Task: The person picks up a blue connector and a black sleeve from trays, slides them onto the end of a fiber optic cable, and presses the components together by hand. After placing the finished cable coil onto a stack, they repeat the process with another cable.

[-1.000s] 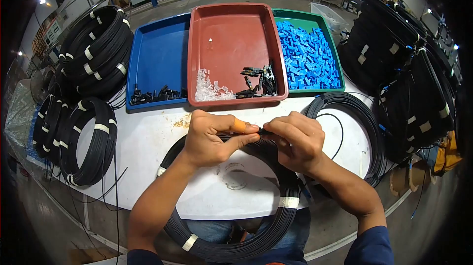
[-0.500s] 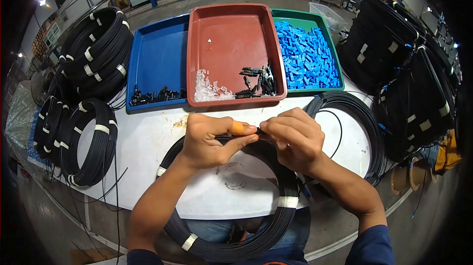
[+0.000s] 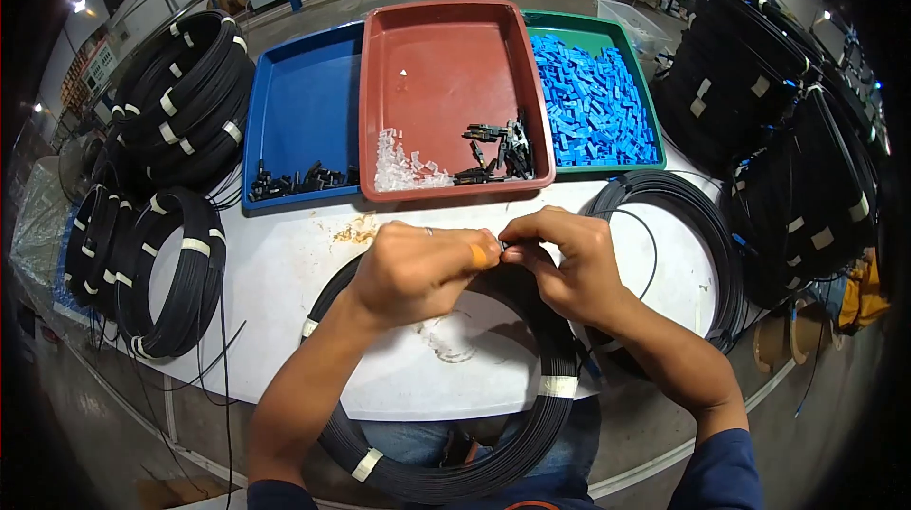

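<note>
My left hand [image 3: 418,268] is closed in a pinch over the table, with orange tape around one finger. Meeting it fingertip to fingertip, my right hand [image 3: 569,259] is closed too. Something small sits between the fingertips, mostly covered, and I cannot make out what it is. Beneath both hands lies a coil of black cable [image 3: 553,349], bound with white tape, reaching over the table's front edge onto the lap. Just beyond the hands, a red tray [image 3: 441,64] holds small clear pieces [image 3: 403,166] and black connectors [image 3: 515,151].
A blue tray [image 3: 304,111] with black parts stands left of the red one; a green tray [image 3: 655,121] of blue clips [image 3: 593,102] stands right. Stacked cable coils [image 3: 185,92] flank the left side, more coils [image 3: 740,83] the right. Another coil [image 3: 716,263] lies beside my right hand.
My left hand has rolled over so its back faces up and its thumb is hidden. The right fingers have curled closer in, and the small dark piece between the hands shows less.
</note>
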`<state>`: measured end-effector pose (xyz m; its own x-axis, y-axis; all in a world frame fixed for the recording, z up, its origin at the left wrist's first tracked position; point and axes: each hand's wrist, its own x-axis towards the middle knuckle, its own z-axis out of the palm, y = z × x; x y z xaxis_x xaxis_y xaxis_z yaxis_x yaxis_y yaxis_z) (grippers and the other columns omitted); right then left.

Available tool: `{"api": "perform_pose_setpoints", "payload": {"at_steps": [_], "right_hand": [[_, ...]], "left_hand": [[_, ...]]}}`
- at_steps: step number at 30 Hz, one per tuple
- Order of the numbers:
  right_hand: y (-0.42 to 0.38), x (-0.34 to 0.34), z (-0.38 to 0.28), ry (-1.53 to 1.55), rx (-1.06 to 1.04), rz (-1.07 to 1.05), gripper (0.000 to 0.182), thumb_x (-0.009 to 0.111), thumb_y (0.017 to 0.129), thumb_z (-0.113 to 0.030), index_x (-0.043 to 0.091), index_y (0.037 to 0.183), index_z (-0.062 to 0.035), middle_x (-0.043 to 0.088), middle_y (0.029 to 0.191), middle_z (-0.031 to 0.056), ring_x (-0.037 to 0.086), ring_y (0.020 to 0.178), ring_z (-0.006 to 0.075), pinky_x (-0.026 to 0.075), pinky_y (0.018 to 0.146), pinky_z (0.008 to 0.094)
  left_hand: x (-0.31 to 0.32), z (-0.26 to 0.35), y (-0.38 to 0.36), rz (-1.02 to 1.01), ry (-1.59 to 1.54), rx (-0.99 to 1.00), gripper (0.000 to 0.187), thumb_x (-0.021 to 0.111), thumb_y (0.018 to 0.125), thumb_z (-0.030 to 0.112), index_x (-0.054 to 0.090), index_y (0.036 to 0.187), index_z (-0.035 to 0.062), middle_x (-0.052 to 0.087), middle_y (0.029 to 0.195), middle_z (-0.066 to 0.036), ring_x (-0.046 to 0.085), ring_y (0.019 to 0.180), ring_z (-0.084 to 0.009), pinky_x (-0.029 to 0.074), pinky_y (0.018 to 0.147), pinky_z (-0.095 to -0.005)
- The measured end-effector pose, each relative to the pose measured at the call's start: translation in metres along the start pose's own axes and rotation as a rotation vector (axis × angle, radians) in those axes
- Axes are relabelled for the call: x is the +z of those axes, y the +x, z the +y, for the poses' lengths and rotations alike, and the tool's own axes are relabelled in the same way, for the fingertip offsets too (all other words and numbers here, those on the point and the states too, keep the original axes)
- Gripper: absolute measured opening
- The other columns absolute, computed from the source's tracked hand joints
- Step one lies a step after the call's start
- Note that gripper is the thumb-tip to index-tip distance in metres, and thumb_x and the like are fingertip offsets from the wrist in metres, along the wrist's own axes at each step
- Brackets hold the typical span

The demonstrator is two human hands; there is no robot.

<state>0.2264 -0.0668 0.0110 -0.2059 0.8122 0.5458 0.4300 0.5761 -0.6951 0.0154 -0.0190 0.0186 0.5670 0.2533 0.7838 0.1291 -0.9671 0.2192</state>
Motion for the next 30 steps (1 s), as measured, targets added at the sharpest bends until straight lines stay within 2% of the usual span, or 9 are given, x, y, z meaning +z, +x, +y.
{"api": "perform_pose_setpoints", "payload": {"at_steps": [3,6,9,14,16,19,22,28,30], "right_hand": [[0.003,0.001,0.003,-0.308,-0.449,0.175,0.023,0.075,0.074,0.002,0.068,0.096,-0.0015,0.064,0.076,0.0094,0.061,0.065,0.0268,0.049,0.061,0.0381],[0.002,-0.007,-0.008,-0.467,-0.471,0.129,0.023,0.074,0.074,0.002,0.068,0.095,-0.0015,0.064,0.076,0.0092,0.062,0.066,0.0266,0.049,0.061,0.0379],[0.001,-0.005,-0.016,-0.303,-0.26,0.081,0.018,0.072,0.075,0.004,0.07,0.093,0.0001,0.066,0.074,0.0114,0.062,0.064,0.0283,0.049,0.06,0.0376],[0.003,-0.005,-0.008,0.156,0.227,-0.085,0.015,0.074,0.079,0.001,0.073,0.094,0.0011,0.069,0.074,0.015,0.064,0.062,0.0293,0.052,0.061,0.0368],[0.002,-0.003,-0.008,0.088,0.193,-0.076,0.016,0.075,0.079,0.0,0.072,0.095,0.0,0.068,0.074,0.0131,0.065,0.063,0.0279,0.051,0.059,0.0365],[0.0,0.003,0.002,-0.243,-0.35,0.171,0.02,0.074,0.078,0.002,0.068,0.095,-0.004,0.062,0.072,0.0092,0.06,0.06,0.0258,0.047,0.053,0.0379],[0.003,-0.003,-0.005,-0.39,-0.452,0.186,0.021,0.073,0.076,0.003,0.068,0.095,-0.0037,0.061,0.07,0.0091,0.058,0.059,0.0267,0.047,0.053,0.0398],[0.0,-0.009,-0.016,-0.071,0.021,-0.009,0.017,0.071,0.078,0.003,0.07,0.095,0.0005,0.067,0.073,0.0134,0.066,0.064,0.0274,0.051,0.06,0.0366],[0.002,-0.011,-0.015,0.041,0.171,-0.082,0.016,0.071,0.08,0.002,0.071,0.096,0.0014,0.07,0.075,0.0149,0.068,0.066,0.0266,0.052,0.062,0.0353]], "left_hand": [[-0.001,0.004,0.0,0.067,-0.223,-0.29,0.019,0.083,0.072,-0.004,0.078,0.09,0.0004,0.077,0.083,-0.015,0.076,0.068,-0.0187,0.058,0.059,-0.0246],[0.001,0.012,0.001,0.083,-0.479,-0.568,0.022,0.083,0.074,-0.003,0.078,0.095,-0.0025,0.077,0.082,-0.017,0.075,0.068,-0.0168,0.058,0.06,-0.0246],[0.001,0.014,0.004,0.073,-0.059,-0.121,0.016,0.083,0.072,0.0,0.075,0.086,-0.0001,0.076,0.081,-0.014,0.075,0.069,-0.0218,0.058,0.058,-0.0263],[-0.004,0.009,0.001,-0.069,0.252,0.137,0.02,0.08,0.071,0.0,0.074,0.09,0.0018,0.076,0.088,-0.013,0.075,0.07,-0.0209,0.057,0.055,-0.0278],[0.0,-0.001,0.001,0.024,0.017,0.011,0.016,0.081,0.073,-0.001,0.074,0.087,0.0013,0.076,0.083,-0.013,0.075,0.069,-0.0225,0.057,0.055,-0.027],[-0.002,0.011,0.004,0.074,-0.235,-0.377,0.011,0.081,0.076,0.0,0.077,0.087,-0.0015,0.076,0.079,-0.015,0.075,0.068,-0.0216,0.059,0.061,-0.0262],[0.002,0.017,0.006,0.087,-0.458,-0.636,0.014,0.082,0.076,0.0,0.078,0.089,-0.0034,0.076,0.082,-0.016,0.075,0.069,-0.0187,0.059,0.065,-0.0263],[0.005,0.015,0.0,0.054,0.09,0.01,0.017,0.076,0.072,-0.004,0.075,0.088,0.0016,0.076,0.086,-0.012,0.074,0.069,-0.0187,0.05,0.049,-0.024],[0.0,0.017,0.001,0.01,0.148,0.049,0.032,0.074,0.066,-0.01,0.075,0.095,0.0026,0.077,0.089,-0.014,0.076,0.074,-0.0251,0.059,0.058,-0.0285]]}}
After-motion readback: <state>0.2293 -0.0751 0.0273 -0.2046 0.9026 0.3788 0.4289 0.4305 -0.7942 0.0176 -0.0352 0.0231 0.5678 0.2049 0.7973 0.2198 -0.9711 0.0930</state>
